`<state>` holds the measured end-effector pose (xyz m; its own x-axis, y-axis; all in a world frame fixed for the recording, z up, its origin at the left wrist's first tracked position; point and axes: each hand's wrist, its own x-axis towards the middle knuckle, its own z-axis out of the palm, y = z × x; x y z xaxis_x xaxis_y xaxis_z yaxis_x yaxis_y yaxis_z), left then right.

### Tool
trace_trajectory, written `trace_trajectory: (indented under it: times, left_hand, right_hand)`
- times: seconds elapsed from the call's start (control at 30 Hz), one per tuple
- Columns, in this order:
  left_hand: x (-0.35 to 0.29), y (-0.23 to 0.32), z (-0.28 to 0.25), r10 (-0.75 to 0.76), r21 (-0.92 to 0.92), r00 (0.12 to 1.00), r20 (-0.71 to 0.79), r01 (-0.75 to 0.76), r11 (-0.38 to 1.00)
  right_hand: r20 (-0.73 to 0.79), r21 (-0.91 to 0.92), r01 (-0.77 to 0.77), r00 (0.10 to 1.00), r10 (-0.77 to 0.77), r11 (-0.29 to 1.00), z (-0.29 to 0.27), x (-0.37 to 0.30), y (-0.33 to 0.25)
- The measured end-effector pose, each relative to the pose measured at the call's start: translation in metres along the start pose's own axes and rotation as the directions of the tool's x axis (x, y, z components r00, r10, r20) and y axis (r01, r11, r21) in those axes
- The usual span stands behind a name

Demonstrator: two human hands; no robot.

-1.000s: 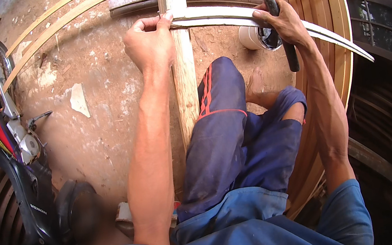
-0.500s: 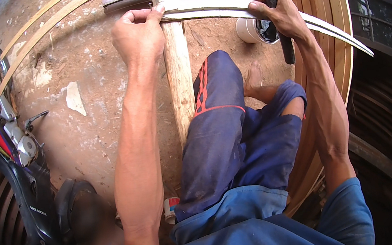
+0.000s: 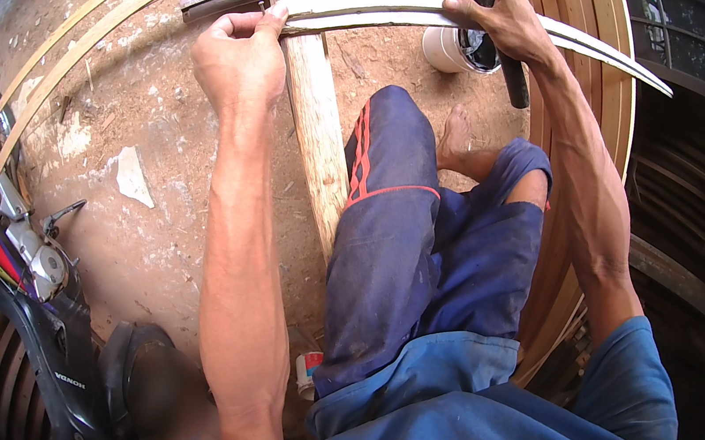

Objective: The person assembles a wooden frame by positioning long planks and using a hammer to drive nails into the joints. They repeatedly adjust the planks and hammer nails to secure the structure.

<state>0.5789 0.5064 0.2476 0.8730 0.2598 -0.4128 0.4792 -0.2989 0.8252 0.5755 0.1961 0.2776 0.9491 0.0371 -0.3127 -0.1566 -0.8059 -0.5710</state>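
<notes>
So the two curved white slats (image 3: 377, 0) lie across the wooden beam (image 3: 319, 135) at top centre, and that much looks sorted. Our left hand (image 3: 239, 66) is pinched on their left end, a nail (image 3: 261, 6) showing by the fingers; our right hand (image 3: 508, 17) wraps a dark rod (image 3: 516, 83), upper right. We can't tell if anything's fastened yet.
</notes>
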Motion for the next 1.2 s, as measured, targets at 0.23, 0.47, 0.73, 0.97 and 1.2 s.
trace_trajectory:
  times: [0.23, 0.47, 0.73, 0.97, 1.2]
  left_hand:
    - [0.0026, -0.0053, -0.0004, 0.063, -0.039, 0.998, 0.013, -0.062, 0.997]
    - [0.0016, -0.0010, -0.0013, 0.051, -0.038, 0.999, 0.015, -0.050, 0.998]
    - [-0.0014, 0.0026, -0.0025, 0.006, -0.012, 1.000, 0.007, -0.006, 1.000]
    - [0.0007, 0.0008, -0.0036, 0.035, -0.001, 0.999, 0.027, -0.035, 0.999]
    - [0.0016, -0.0004, -0.0036, 0.048, 0.010, 0.998, 0.028, -0.049, 0.999]
  right_hand:
    - [-0.030, 0.014, -0.018, 0.999, 0.019, 1.000, 0.0035, -0.0017, 0.0003]
    - [-0.014, 0.006, 0.022, 1.000, -0.022, 1.000, 0.0011, -0.0008, -0.0019]
    - [-0.063, -0.027, 0.058, 0.996, -0.060, 0.998, 0.0039, -0.0012, 0.0015]
    - [-0.047, -0.008, 0.032, 0.998, -0.032, 0.999, 0.0033, 0.0005, 0.0048]
    - [-0.056, -0.018, 0.020, 0.998, -0.021, 1.000, 0.0039, -0.0004, -0.0003]
